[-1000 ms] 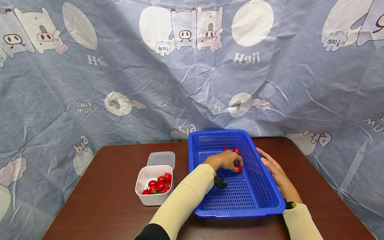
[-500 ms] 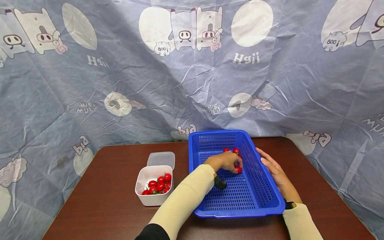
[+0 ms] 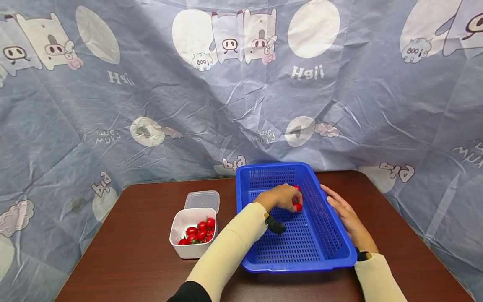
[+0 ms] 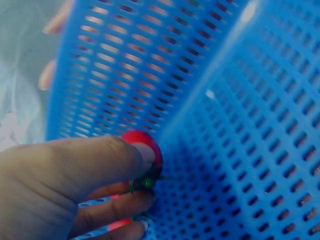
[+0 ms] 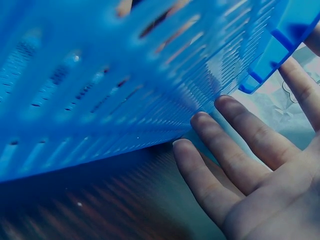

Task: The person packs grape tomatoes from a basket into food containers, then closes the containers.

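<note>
Inside the blue plastic basket (image 3: 298, 267), my left hand (image 3: 281, 196) pinches a cherry tomato (image 4: 136, 137) between thumb and fingers, near the basket's right wall. The left wrist view shows its green stem end facing the fingers. More red, likely other cherry tomatoes (image 4: 119, 224), shows behind the lower fingers. Another cherry tomato (image 3: 296, 188) lies just beyond this hand in the head view. My right hand (image 3: 349, 218) is at the outside of the basket's right wall, its straight fingers (image 5: 245, 130) touching or close to the slotted side.
Left of the basket stands a white square container (image 3: 193, 251) partly filled with several cherry tomatoes (image 3: 201, 232). Behind it lies a translucent lid (image 3: 203, 200). All stand on a dark brown table (image 3: 124, 243), with a patterned cloth (image 3: 211, 105) hanging behind.
My left hand has moved slightly away from me and up with the pinched cherry tomato. It now covers most of the tomatoes behind. My right hand stays at the basket's side.
</note>
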Motion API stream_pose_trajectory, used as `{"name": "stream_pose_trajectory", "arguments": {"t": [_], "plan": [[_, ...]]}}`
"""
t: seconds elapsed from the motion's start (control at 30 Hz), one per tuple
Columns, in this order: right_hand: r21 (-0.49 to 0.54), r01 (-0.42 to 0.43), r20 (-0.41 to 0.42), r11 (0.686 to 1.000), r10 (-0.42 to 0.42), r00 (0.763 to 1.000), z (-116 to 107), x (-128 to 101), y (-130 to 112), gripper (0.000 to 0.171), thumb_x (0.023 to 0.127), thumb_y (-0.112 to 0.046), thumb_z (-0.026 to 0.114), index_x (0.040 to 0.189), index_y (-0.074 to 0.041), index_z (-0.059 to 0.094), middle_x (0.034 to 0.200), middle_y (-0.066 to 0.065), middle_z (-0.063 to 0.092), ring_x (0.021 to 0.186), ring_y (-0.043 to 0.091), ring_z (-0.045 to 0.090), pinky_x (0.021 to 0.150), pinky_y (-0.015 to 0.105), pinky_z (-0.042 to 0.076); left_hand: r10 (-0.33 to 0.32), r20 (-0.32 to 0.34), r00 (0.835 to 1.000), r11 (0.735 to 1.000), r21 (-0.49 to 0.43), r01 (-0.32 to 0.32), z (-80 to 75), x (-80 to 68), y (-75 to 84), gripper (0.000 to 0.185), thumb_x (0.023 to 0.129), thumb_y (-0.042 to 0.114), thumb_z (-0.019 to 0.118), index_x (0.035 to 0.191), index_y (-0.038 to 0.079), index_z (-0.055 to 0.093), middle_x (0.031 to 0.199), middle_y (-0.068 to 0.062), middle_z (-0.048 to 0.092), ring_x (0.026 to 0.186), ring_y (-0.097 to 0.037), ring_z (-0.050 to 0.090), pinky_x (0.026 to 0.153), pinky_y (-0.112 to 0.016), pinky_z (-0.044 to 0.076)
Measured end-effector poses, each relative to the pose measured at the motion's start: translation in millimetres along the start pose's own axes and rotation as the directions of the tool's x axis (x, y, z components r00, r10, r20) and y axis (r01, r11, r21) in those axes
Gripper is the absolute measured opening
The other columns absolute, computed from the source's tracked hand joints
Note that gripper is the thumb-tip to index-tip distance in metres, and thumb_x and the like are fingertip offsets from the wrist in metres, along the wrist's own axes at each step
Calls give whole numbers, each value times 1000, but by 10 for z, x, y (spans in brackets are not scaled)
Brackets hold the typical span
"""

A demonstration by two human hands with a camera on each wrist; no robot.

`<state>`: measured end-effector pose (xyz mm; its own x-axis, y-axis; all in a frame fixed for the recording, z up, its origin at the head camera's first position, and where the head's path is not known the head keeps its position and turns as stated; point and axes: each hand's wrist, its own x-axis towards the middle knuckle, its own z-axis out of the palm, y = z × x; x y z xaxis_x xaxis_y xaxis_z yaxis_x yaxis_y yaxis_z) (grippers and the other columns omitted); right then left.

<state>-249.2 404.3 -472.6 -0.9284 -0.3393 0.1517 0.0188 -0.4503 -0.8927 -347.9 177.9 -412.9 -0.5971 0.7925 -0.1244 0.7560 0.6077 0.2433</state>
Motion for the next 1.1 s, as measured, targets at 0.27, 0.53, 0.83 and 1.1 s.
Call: {"name": "stream_pose_trajectory", "arguments": {"t": [0.27,0.53,0.83,1.1], "plan": [[7,34,27,999,-35,999,-16,-24,21,52,106,-11,25,155,-12,11,140,12,50,110,27,63,86,43,51,0,-47,999,999,-44,-2,-217,-128,-44,25,80,22,78,103,25,70,86,11,61,82,-5,55,72,-19,43],[7,61,25,998,-61,998,-27,-1,-13,51,105,-6,24,155,-9,14,134,12,55,104,27,65,81,42,53,44,-174,984,994,-91,-60,-621,-419,-230,26,82,22,75,108,21,70,92,7,66,86,-7,57,76,-22,44],[-136,73,-30,988,-78,997,0,47,-47,49,104,-4,30,153,-7,22,133,12,56,104,28,66,79,44,53,10,-315,949,975,-210,-80,-868,-904,-596,22,84,18,72,106,18,69,91,3,68,81,-8,63,74,-22,47],[-206,75,-43,976,-85,995,31,91,-58,50,103,-3,33,152,-5,23,129,13,58,101,27,67,76,44,55,-4,-384,923,984,-164,-64,-917,-1341,-770,25,83,17,73,107,17,69,94,2,66,84,-12,63,80,-26,46]]}}
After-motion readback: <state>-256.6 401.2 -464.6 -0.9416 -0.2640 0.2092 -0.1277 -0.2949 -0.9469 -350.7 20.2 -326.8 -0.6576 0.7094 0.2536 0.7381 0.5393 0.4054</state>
